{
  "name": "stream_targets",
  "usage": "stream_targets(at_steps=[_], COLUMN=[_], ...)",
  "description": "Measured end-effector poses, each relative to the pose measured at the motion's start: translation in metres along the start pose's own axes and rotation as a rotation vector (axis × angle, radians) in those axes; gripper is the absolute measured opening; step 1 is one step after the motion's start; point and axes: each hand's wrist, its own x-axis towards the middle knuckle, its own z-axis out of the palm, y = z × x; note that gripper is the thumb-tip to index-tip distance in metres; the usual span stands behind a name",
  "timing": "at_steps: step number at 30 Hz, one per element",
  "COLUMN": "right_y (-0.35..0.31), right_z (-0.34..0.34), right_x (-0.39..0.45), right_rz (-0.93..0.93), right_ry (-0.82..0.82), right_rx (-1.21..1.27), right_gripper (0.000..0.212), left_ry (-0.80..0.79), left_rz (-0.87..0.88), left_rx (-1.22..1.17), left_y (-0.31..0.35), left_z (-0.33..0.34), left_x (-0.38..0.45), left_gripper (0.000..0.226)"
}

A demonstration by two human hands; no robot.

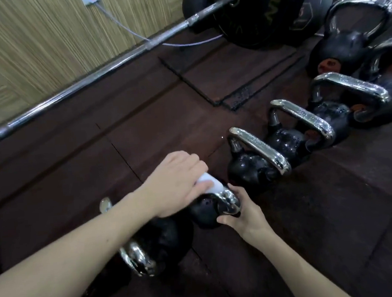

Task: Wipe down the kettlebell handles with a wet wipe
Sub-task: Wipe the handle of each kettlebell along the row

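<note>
Nearest us, one kettlebell (151,243) sits under our left forearm. Beyond it, our right hand (244,212) cups the next bell (207,212), fingers curled, likely to steady it, while our left hand (176,182) wraps the wipe (208,182) round its handle (228,201). More bells (257,164) line up beyond.

Both forearms bare, no sleeves in view; left hand (176,185), right hand (242,212) ungloved.

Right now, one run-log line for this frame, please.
left hand: presses white wet wipe on chrome handle | right hand: steadies black kettlebell | stage: wiping
</note>
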Motion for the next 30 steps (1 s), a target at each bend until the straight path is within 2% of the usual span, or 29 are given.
stream_targets(at_steps=[4, 6, 8, 9, 11, 13, 16, 17, 18, 20, 22, 24, 25, 28, 30], right_y=[-0.004, -0.001, -0.001, 0.000, 0.003, 0.006, 0.005, 0.006, 0.005, 0.002, -0.002, -0.006, -0.007, -0.008, -0.015], right_z=[-0.001, -0.001, -0.002, -0.001, 0.003, 0.006, 0.003, 0.003, 0.001, -0.001, 0.001, 0.001, 0.001, 0.001, 0.002], right_x=[-0.001, -0.001, -0.002, -0.003, -0.005, -0.006, -0.006, -0.004, -0.004, -0.005, -0.007, -0.009, -0.008, -0.007, -0.012], right_rz=[-0.017, -0.010, -0.010, -0.005, -0.017, -0.022, -0.010, -0.012, 0.001, 0.025, 0.049, 0.046, 0.040, 0.066, 0.097], right_ry=[0.007, 0.011, 0.012, 0.022, 0.056, 0.084, 0.072, 0.052, 0.032, 0.017, 0.013, 0.009, 0.009, 0.002, 0.009], right_rx=[0.008, 0.027, -0.001, -0.012, -0.047, -0.063, -0.068, -0.052, -0.041, -0.028, -0.044, -0.072, -0.077, -0.124, -0.173], right_gripper=[0.091, 0.090, 0.085, 0.078, 0.051, 0.025, 0.040, 0.058, 0.076, 0.093, 0.095, 0.094, 0.093, 0.090, 0.072], left_ry=[0.034, 0.080, 0.082, 0.066, 0.024, 0.003, 0.020, 0.023, 0.035, 0.038, -0.069, -0.063, -0.037, 0.048, 0.025], left_rz=[-0.146, -0.103, 0.041, 0.141, 0.282, 0.281, 0.348, 0.327, 0.269, 0.113, -0.008, -0.063, -0.080, 0.001, 0.177], left_rx=[-0.114, -0.048, 0.049, 0.075, 0.131, 0.113, 0.095, 0.047, -0.011, -0.085, -0.174, -0.265, -0.234, -0.039, 0.041], left_y=[-0.018, -0.016, 0.007, 0.023, 0.059, 0.081, 0.067, 0.049, 0.028, -0.012, -0.041, -0.049, -0.046, -0.007, 0.039], left_z=[0.005, -0.001, -0.007, -0.008, -0.002, 0.002, -0.001, -0.004, -0.005, -0.009, -0.006, 0.000, 0.000, -0.008, -0.007], left_x=[0.010, 0.016, 0.018, 0.018, 0.016, 0.017, 0.021, 0.021, 0.020, 0.014, 0.007, 0.003, 0.004, 0.014, 0.017], left_gripper=[0.036, 0.034, 0.030, 0.027, 0.023, 0.028, 0.022, 0.024, 0.028, 0.036, 0.046, 0.048, 0.047, 0.036, 0.023])
